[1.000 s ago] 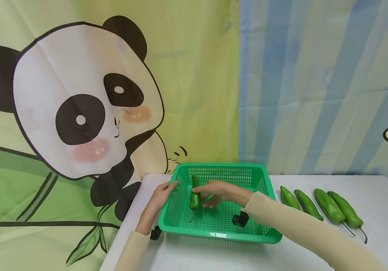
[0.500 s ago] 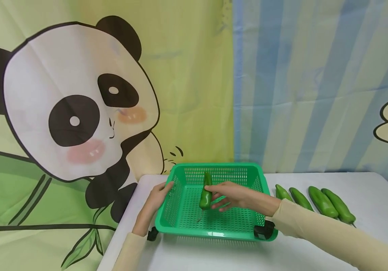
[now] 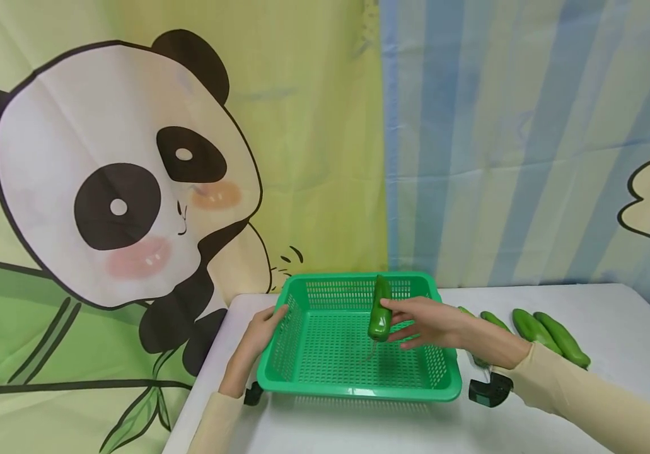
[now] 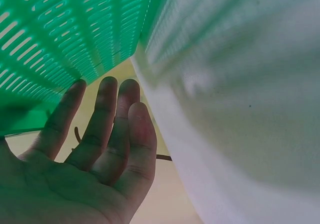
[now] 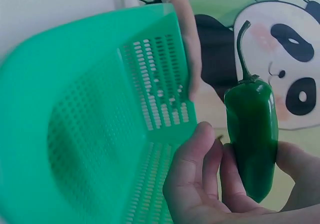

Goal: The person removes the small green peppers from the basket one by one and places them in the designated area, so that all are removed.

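A glossy green chili pepper is pinched between the thumb and fingers of my right hand, above the right half of a green plastic basket. In the right wrist view the pepper stands nearly upright, its curved stem at the top. My left hand is at the basket's left rim, thumb hooked over it. Seen from the left wrist, the other fingers stretch along the outside of the slotted basket wall, mostly apart from it; the thumb is largely hidden.
Several more green peppers lie on the white table right of the basket, partly behind my right forearm. Behind the table hangs a curtain printed with a panda. A black wrist camera sits by my right cuff.
My right hand has lifted the pepper and carried it rightward across the basket. The left hand stays at the rim. The head view has turned slightly to the right.
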### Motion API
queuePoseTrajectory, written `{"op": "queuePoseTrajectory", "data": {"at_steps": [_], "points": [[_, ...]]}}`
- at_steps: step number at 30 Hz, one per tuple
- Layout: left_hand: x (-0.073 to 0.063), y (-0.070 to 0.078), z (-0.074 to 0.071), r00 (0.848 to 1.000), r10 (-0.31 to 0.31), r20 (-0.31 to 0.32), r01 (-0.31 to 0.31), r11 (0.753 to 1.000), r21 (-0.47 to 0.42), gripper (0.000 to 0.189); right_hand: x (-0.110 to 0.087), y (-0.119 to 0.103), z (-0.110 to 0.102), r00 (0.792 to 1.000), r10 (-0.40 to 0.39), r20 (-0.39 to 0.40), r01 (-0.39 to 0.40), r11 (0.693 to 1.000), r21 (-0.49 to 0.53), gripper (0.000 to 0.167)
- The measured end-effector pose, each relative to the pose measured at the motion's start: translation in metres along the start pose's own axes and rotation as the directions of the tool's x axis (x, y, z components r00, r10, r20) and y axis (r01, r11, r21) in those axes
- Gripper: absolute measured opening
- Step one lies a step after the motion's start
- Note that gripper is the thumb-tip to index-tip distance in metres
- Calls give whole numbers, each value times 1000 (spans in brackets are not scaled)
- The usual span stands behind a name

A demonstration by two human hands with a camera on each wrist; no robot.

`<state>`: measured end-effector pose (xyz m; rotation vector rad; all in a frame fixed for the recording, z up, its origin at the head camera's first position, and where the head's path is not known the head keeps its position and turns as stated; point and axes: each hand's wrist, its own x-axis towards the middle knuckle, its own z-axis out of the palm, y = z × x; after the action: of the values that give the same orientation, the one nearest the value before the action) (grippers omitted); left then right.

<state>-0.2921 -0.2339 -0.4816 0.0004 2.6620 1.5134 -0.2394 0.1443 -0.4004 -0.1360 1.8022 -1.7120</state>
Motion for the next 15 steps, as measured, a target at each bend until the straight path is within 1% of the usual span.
{"op": "queuePoseTrajectory", "data": {"at_steps": [5,8,10,13,15], "points": [[1,0,1,1000,1,-5,-1,1000,-3,59,-14,-1,-12,999,19,-39,-20,1000,-17,44],[2,-1,1,1000,5,-11,-5,1000,15,59,-21,0,-19,997,22,-71,-24,999,-25,46],[1,-1,1,1000,5,-12,-5,1000,18,59,-26,1,-24,998,4,-63,-6,1000,-24,46],[0,-1,0,1000,8,-9,-8,1000,22,59,-34,4,-34,999,-32,-30,31,999,-14,42],[0,0,-1,1000,11,-2,-11,1000,26,59,-38,6,-39,999,-41,-8,41,999,0,40]]}}
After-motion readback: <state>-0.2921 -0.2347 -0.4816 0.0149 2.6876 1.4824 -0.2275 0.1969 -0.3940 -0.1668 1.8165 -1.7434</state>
